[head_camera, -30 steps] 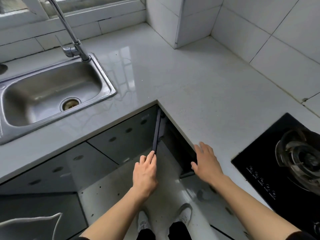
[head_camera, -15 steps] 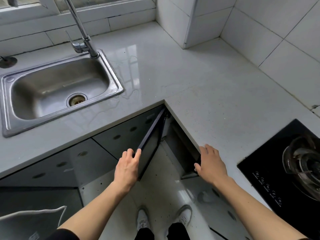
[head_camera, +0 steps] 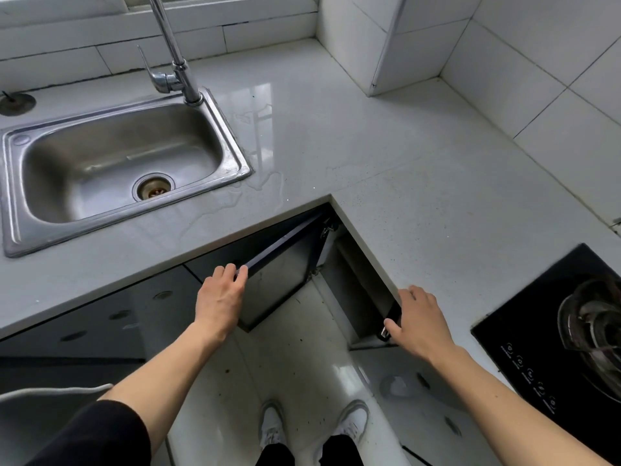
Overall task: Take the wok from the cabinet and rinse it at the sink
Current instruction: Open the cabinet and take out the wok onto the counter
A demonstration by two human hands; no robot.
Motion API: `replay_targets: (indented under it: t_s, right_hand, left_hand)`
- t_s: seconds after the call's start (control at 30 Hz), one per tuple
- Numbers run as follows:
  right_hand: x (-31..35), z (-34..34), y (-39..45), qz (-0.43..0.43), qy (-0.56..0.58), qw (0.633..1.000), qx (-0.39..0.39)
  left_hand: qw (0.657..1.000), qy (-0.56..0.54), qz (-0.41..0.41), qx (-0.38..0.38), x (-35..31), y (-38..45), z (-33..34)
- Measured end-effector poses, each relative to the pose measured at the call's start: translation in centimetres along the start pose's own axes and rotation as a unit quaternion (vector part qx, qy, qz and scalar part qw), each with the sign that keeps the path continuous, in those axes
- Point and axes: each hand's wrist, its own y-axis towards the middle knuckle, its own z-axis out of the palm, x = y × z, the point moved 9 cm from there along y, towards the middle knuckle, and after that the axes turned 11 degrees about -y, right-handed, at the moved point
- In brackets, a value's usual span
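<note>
1. The left hand [head_camera: 220, 299] curls its fingers [head_camera: 232, 272] over the top free corner of the left dark glossy cabinet door [head_camera: 285, 264], gripping it.
2. The right hand [head_camera: 420, 322] wraps its fingers [head_camera: 391, 327] round the edge of the right dark cabinet door [head_camera: 391, 311], just below the bench lip.
3. The left door stands swung partly out; its top edge runs from the left hand up and right to the metal hinges [head_camera: 327, 227] in the corner.
4. The wok is not visible; the cabinet opening between the doors shows only a pale wall.
5. The white speckled stone bench [head_camera: 386, 156] carries the stainless steel sink [head_camera: 235, 142] at the left, with its chrome tap [head_camera: 174, 62], and a black glass gas hob [head_camera: 554, 331] at the right.
</note>
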Motion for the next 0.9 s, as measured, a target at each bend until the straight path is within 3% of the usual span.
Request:
replay_targets:
  t_s: [0.43, 0.9]
  right_hand:
    - [0.5, -0.3, -0.4, -0.013, -0.006, 0.999, 0.032]
    - [0.4, -0.2, -0.6, -0.014, -0.009, 0.999, 0.032]
  left_hand:
    - [0.997, 0.031, -0.038, 0.065, -0.5, 0.1, 0.7]
    - [0.998, -0.017, -0.036, 0.047, 0.8, 0.8, 0.2]
